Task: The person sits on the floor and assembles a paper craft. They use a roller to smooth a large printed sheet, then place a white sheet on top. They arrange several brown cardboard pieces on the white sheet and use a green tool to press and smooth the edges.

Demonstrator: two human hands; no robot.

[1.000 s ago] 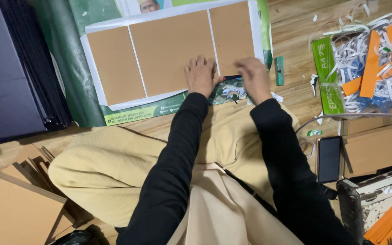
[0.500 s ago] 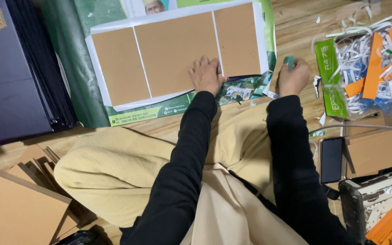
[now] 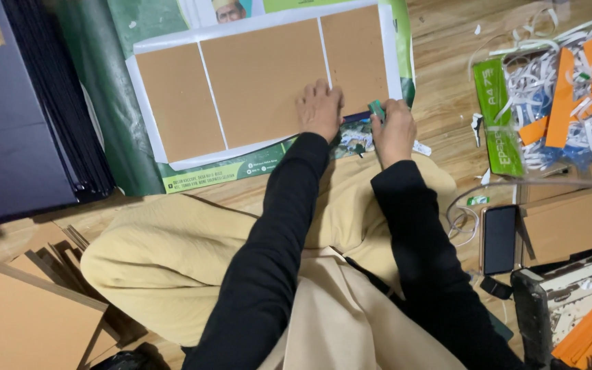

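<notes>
Wooden floor [image 3: 447,62] carries a white sheet [image 3: 268,27] with three brown boards [image 3: 262,82] — long axis nine to three. Left hand [image 3: 320,109] presses flat, open; right hand [image 3: 393,130], at its three o'clock, grips a green cutter [image 3: 376,108].
</notes>
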